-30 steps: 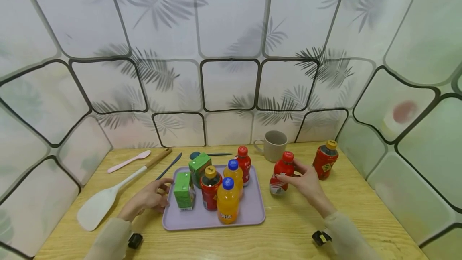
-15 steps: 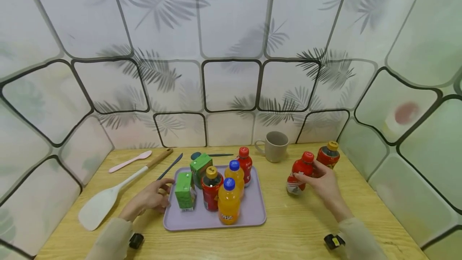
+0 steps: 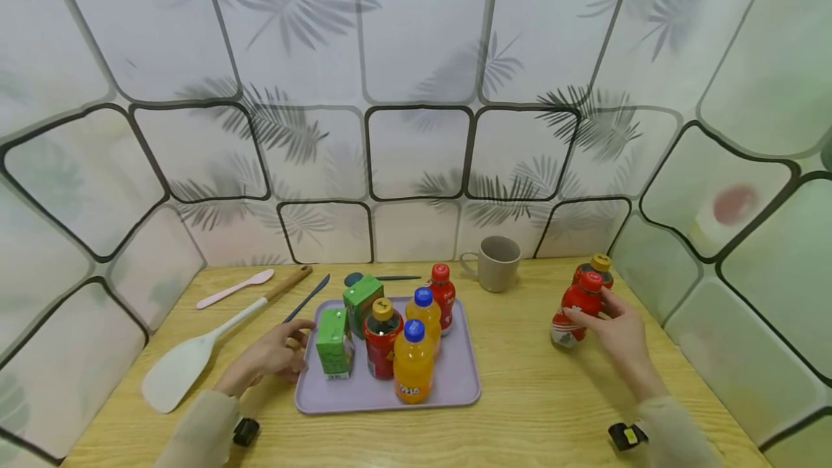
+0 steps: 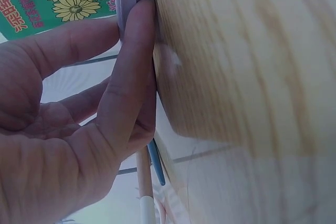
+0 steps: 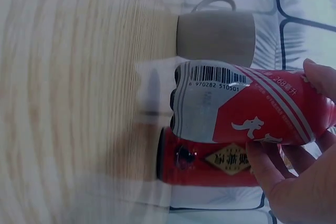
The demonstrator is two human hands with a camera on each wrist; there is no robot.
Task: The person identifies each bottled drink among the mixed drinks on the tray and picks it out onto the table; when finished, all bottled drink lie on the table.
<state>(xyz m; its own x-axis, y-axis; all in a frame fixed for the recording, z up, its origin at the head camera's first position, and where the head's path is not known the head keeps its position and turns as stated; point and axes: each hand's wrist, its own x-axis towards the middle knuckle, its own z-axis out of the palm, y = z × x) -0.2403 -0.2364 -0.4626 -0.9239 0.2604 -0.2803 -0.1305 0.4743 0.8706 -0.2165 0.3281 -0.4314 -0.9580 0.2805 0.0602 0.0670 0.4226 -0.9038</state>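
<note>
My right hand (image 3: 620, 334) grips a red-capped red and white drink bottle (image 3: 577, 309) near its upper part. The bottle tilts slightly, its base just above the table, and partly hides a yellow-capped red bottle (image 3: 601, 266) behind it. In the right wrist view the held bottle (image 5: 247, 103) shows a barcode. My left hand (image 3: 276, 354) pinches the left edge of a lilac tray (image 3: 455, 385) between thumb and fingers. On the tray stand two green cartons (image 3: 334, 345), a yellow-capped dark bottle (image 3: 382, 341), two blue-capped orange drink bottles (image 3: 414, 367) and another red bottle (image 3: 443, 298).
A grey mug (image 3: 498, 266) stands at the back, left of the held bottle. To the left lie a white spatula (image 3: 178, 374) with a wooden handle, a pink spoon (image 3: 234, 289) and a dark blue knife (image 3: 305, 298). A dark spoon (image 3: 390, 278) lies behind the tray.
My right hand has carried the red bottle rightward, away from the tray and in front of the yellow-capped bottle. My left hand and the tray stay in place.
</note>
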